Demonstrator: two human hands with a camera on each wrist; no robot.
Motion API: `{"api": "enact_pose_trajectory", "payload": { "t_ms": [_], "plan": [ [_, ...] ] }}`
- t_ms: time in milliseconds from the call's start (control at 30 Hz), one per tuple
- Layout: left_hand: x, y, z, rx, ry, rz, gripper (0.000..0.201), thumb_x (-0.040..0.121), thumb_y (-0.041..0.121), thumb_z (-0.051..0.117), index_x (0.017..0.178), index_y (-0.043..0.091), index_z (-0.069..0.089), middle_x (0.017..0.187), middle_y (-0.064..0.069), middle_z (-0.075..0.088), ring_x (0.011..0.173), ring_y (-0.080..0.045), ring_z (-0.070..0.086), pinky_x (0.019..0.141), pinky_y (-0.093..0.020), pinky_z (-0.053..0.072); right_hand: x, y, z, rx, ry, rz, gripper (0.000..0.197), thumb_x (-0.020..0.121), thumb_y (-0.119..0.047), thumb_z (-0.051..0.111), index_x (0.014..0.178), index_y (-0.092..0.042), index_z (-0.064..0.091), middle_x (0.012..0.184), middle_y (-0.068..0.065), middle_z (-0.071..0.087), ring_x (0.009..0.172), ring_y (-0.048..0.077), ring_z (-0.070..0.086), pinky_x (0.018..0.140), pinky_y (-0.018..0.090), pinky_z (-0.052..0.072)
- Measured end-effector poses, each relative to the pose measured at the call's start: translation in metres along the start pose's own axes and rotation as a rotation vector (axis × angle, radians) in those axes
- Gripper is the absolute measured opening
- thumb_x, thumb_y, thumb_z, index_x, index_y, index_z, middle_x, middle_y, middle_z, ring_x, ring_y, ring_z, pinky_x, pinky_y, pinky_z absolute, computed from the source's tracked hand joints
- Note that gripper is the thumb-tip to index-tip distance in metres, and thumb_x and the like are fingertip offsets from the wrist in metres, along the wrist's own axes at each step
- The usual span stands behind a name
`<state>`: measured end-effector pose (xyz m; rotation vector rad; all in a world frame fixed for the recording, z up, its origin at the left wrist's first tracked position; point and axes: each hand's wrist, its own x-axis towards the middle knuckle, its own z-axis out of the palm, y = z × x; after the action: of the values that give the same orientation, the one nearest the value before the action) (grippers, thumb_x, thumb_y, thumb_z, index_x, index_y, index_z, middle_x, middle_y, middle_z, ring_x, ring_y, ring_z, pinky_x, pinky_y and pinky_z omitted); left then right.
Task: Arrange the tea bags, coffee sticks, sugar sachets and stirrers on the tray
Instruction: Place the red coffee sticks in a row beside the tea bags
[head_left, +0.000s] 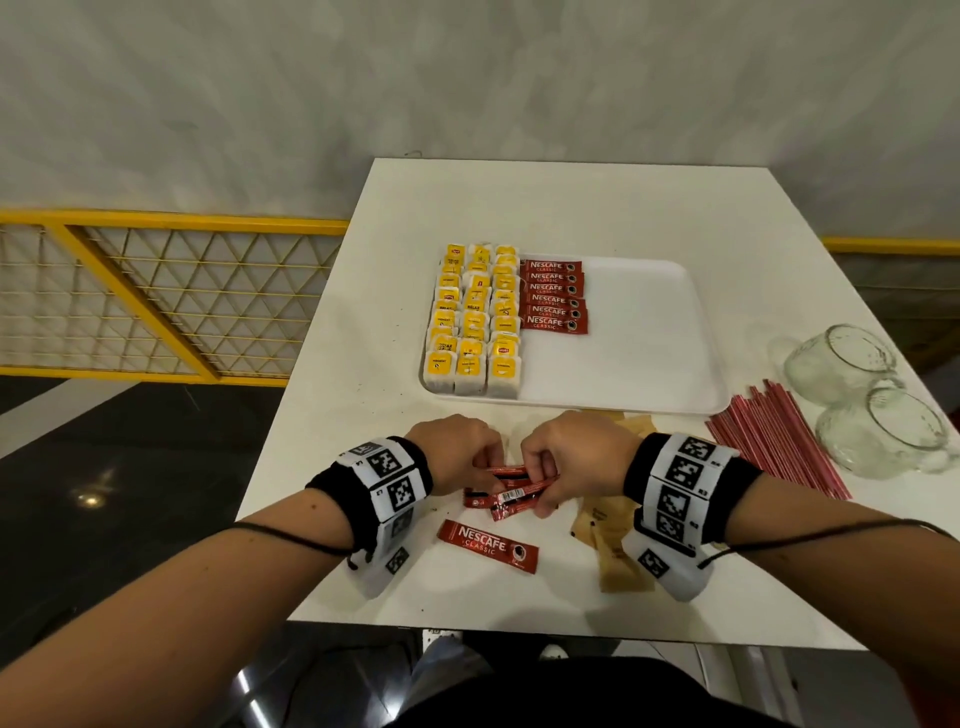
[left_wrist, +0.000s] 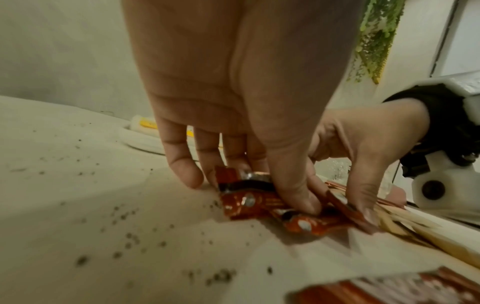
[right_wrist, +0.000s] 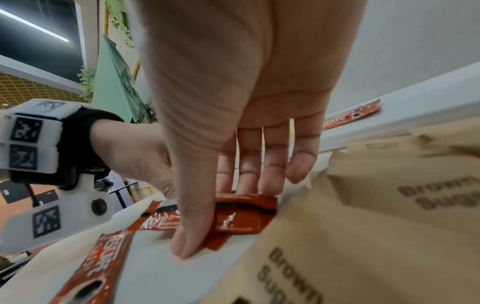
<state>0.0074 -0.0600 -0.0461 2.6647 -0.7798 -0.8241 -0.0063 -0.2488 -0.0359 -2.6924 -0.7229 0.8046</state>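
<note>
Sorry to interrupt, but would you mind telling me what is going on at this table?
A person is sorting drink supplies onto a white tray. Yellow-labelled tea bags fill its left side in three columns, with red coffee sticks stacked beside them. Both the left hand and right hand are gathering a bunch of loose red coffee sticks on the white table. Brown sugar sachets and red stirrers wait off the tray.

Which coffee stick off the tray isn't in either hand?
The lone coffee stick lying flat, label up, nearest the table's front edge. The other loose sticks are bunched between the left hand and right hand.
</note>
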Motion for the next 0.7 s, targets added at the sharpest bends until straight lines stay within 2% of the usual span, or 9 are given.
{"api": "enact_pose_trajectory", "payload": {
  "t_ms": [133,267,333,433,533,600,700],
  "plan": [
    [0.003,-0.006,-0.008,-0.034,-0.013,-0.024,0.017,0.087,0.040,0.065,0.096,0.027,0.060,0.095,0.010,0.059,0.086,-0.011,0.053,0.073,-0.026,0.041,0.003,0.010,-0.002,0.112,0.010,-0.009,0.033,0.063,-0.046,0.084,0.079,-0.027,0.062,0.073,-0.012,0.063,0.067,0.005,0.057,0.064,0.027,0.044],
    [0.002,-0.009,-0.014,-0.080,-0.016,-0.052,0.015,0.090,0.038,0.061,0.093,0.025,0.055,0.094,0.007,0.062,0.084,-0.013,0.056,0.076,-0.029,0.044,0.005,0.013,-0.003,0.186,0.058,-0.020,0.030,0.068,-0.045,0.081,0.078,-0.025,0.061,0.072,-0.010,0.065,0.064,0.004,0.057,0.065,0.026,0.045],
    [0.001,-0.009,-0.016,-0.207,-0.006,-0.069,0.013,0.094,0.031,0.057,0.091,0.020,0.050,0.089,0.004,0.068,0.075,-0.015,0.063,0.076,-0.032,0.050,0.004,0.013,-0.005,0.216,0.085,-0.039,0.030,0.072,-0.044,0.079,0.079,-0.020,0.063,0.070,-0.005,0.067,0.062,0.008,0.058,0.067,0.029,0.047],
    [-0.002,-0.004,-0.021,-0.361,-0.027,-0.075,0.011,0.099,0.023,0.050,0.096,0.014,0.046,0.086,-0.002,0.072,0.062,-0.012,0.063,0.068,-0.030,0.052,0.004,0.014,-0.009,0.263,0.125,-0.059,0.025,0.077,-0.039,0.076,0.078,-0.019,0.062,0.067,-0.002,0.065,0.059,0.009,0.057,0.067,0.031,0.048],
    [-0.002,-0.003,-0.025,-0.421,0.030,-0.072,0.005,0.102,0.020,0.043,0.103,0.015,0.042,0.082,0.000,0.067,0.064,-0.012,0.063,0.065,-0.028,0.051,0.003,0.015,-0.013,0.370,0.163,-0.055,0.014,0.086,-0.030,0.069,0.080,-0.022,0.060,0.070,-0.003,0.067,0.061,0.008,0.062,0.070,0.025,0.051],
    [-0.002,-0.003,-0.026,-0.514,0.041,-0.076,0.002,0.103,0.017,0.040,0.104,0.015,0.040,0.079,0.000,0.061,0.066,-0.013,0.062,0.063,-0.025,0.049,0.002,0.016,-0.014,0.501,0.168,-0.037,0.008,0.091,-0.024,0.062,0.088,-0.017,0.063,0.074,-0.001,0.069,0.067,0.011,0.066,0.074,0.028,0.056],
    [-0.002,-0.001,-0.029,-0.656,0.064,-0.079,0.013,0.103,0.015,0.036,0.093,0.015,0.044,0.082,-0.001,0.055,0.071,-0.015,0.060,0.067,-0.029,0.052,0.001,0.017,-0.016,0.631,0.179,0.014,0.017,0.098,-0.020,0.050,0.097,-0.011,0.064,0.072,0.000,0.066,0.067,0.015,0.065,0.072,0.030,0.055]
  ]
}}
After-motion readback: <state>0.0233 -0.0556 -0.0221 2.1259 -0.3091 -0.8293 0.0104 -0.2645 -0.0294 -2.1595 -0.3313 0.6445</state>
